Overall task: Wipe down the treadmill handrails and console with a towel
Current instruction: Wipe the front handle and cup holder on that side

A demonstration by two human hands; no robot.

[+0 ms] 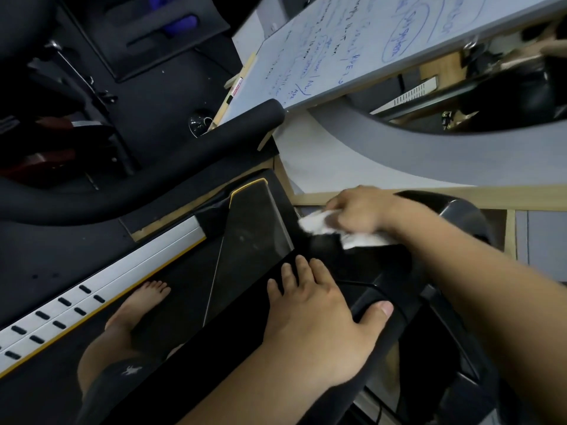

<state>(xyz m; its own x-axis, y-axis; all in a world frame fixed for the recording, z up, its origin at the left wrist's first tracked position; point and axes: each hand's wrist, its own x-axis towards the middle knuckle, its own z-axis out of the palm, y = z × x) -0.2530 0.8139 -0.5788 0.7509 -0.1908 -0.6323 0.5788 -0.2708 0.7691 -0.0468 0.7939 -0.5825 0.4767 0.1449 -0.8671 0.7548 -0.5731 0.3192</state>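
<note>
Gripping one towel (337,231), right hand (362,210) fingers curled; left hand (319,314) flat on console (245,332)

Towel (322,225) white. Console (251,222) black w/ yellow edge trim. Handrail (171,167) matte black foam. Side rail (101,289) silver, black oval slots, yellow lower stripe. Whiteboard (352,47) white w/ blue handwriting. Shorts (122,375) dark grey w/ small white logo.

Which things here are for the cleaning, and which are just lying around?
For the cleaning:
- white towel, gripped by the right hand
- treadmill console, with the left hand resting on it
- black foam handrail

Just lying around:
- whiteboard with blue writing
- marker at its edge
- purple items in a black tray
</note>
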